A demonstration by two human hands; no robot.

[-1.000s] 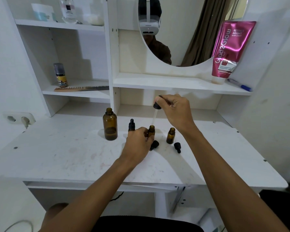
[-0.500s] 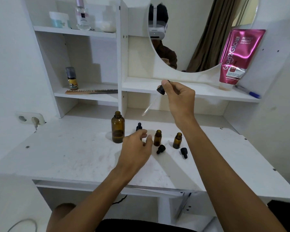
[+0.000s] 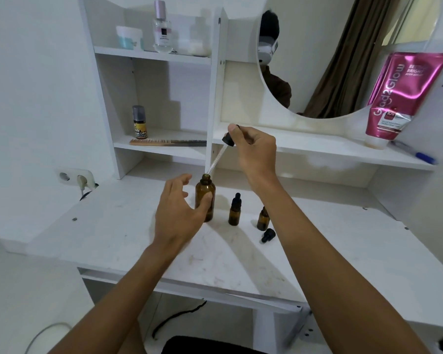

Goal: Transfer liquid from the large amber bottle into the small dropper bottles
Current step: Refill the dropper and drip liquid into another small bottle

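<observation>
Writing legible: the pink foil-look squeeze tube (image 3: pixel 404 98) standing cap-down on the mirror shelf reads "Glad2Glow" up its side, with "BRIGHT" in smaller print; its other text is too small to read.
Other labels: the small black-and-yellow canister (image 3: pixel 139 122) on the middle left shelf and the clear glass perfume bottle (image 3: pixel 162 31) on the top shelf carry labels that cannot be read.
Large amber bottle: one tall brown glass bottle (image 3: pixel 205 198), uncapped, upright on the white bench (image 3: pixel 108 226), left of the small ones.
Small dropper bottles: two in view, both brown glass and upright; one capped with a black dropper top (image 3: pixel 234 209), one with its top hidden (image 3: pixel 263 218) just beside the right forearm.
Loose caps: one black dropper cap (image 3: pixel 268 235) lying on the bench in front of the partly hidden bottle.
Pipette: one clear glass dropper with black bulb (image 3: pixel 219 154), tilted, its tip right at the mouth of the large amber bottle.
Right hand (image 3: pixel 253 152): pinching the dropper's bulb between thumb and fingers, above the bottles.
Left hand (image 3: pixel 179 213): fingers spread, curled around the large amber bottle, thumb on the glass, not closed on it.
Shelf extras: one wooden comb (image 3: pixel 166 142), one white jar (image 3: pixel 129 37), one blue pen (image 3: pixel 417 155).
</observation>
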